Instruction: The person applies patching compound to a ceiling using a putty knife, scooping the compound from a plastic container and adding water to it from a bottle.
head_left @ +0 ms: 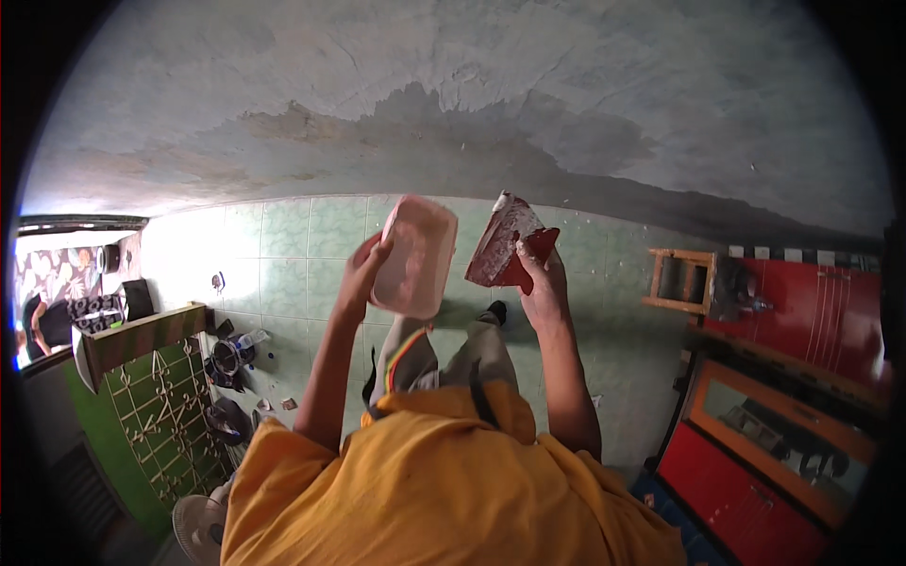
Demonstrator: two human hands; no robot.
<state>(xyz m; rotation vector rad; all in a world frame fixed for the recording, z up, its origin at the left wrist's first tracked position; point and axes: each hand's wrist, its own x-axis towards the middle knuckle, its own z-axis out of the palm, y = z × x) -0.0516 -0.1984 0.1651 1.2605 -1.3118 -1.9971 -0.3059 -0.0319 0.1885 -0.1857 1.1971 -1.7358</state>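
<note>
Grips pink rectangular plastic tub w/ closed L fingers, white-smeared flat red scraper w/ closed R fingers, may drip if tilted.

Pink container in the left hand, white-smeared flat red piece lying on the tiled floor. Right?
Not quite: the white-smeared flat red piece isn't lying on the tiled floor; the right hand holds it above the floor, as the head view shows. The pink container is in the left hand, as you said.
</note>
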